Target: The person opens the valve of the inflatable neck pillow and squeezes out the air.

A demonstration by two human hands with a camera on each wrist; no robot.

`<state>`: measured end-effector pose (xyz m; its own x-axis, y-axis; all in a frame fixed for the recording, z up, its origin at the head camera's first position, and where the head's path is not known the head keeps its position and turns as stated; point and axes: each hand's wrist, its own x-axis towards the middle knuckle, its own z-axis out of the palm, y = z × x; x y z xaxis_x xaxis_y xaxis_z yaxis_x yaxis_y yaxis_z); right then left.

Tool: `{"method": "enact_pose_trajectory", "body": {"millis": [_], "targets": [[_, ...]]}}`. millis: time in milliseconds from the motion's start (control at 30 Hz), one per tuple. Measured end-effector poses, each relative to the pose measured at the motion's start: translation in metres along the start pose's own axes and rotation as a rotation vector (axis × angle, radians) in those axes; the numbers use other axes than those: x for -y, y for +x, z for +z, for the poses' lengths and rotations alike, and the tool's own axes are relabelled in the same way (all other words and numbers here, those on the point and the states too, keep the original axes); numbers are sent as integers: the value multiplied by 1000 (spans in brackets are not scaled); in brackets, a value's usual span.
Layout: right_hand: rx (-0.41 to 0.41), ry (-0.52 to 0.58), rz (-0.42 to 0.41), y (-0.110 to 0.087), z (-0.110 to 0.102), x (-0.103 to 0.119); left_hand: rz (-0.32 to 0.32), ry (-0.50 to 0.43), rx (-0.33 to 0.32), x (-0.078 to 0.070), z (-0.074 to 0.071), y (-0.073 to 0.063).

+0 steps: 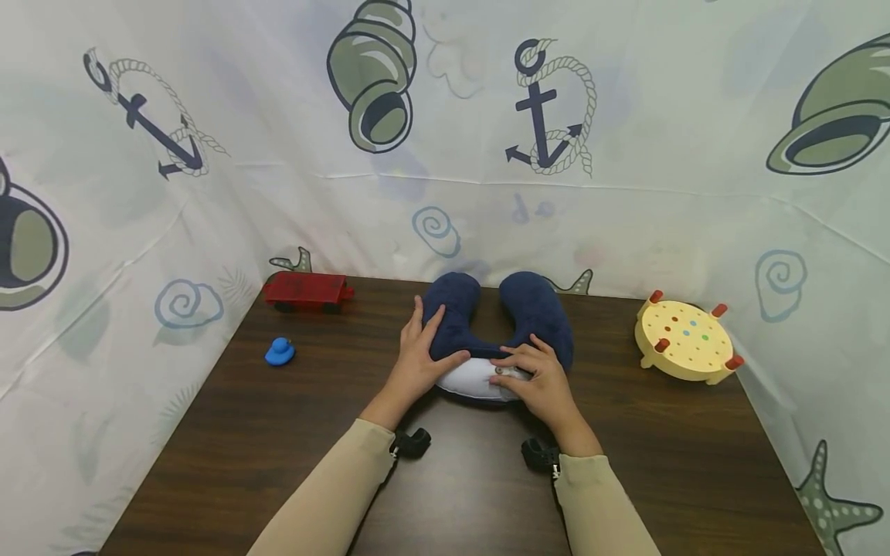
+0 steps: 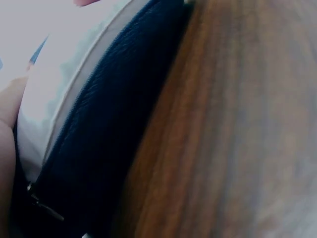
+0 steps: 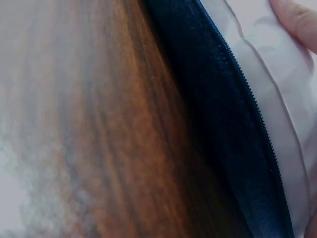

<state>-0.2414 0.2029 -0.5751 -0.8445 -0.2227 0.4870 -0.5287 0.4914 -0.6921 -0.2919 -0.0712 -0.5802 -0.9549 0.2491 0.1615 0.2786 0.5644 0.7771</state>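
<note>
A navy U-shaped neck pillow [image 1: 535,309] lies on the table with its two arms pointing away. Along its near edge the cover's zipper [image 3: 247,87] is undone, and the white inner cushion [image 1: 466,380] bulges out. My left hand [image 1: 415,363] rests on the pillow's left side, fingers spread, thumb against the white part. With its thumb and index finger, my right hand [image 1: 545,382] pinches at the white cushion, around a small pale round piece [image 1: 499,371]. The zipper pull [image 2: 47,208] shows near the left end of the opening.
At the back left stands a red toy wagon [image 1: 306,289] with black wheels, and a blue rubber duck [image 1: 280,353] sits nearer. A round yellow toy [image 1: 684,340] with red pegs stands at the right. Printed cloth [image 1: 480,232] hangs behind the dark wooden table [image 1: 278,432].
</note>
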Motion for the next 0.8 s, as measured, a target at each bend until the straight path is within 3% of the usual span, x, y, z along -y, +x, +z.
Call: {"method": "enact_pose_trajectory", "body": {"millis": [800], "targets": [[-4, 36, 13, 0, -1, 0, 14, 10, -35, 3, 4, 2]]}}
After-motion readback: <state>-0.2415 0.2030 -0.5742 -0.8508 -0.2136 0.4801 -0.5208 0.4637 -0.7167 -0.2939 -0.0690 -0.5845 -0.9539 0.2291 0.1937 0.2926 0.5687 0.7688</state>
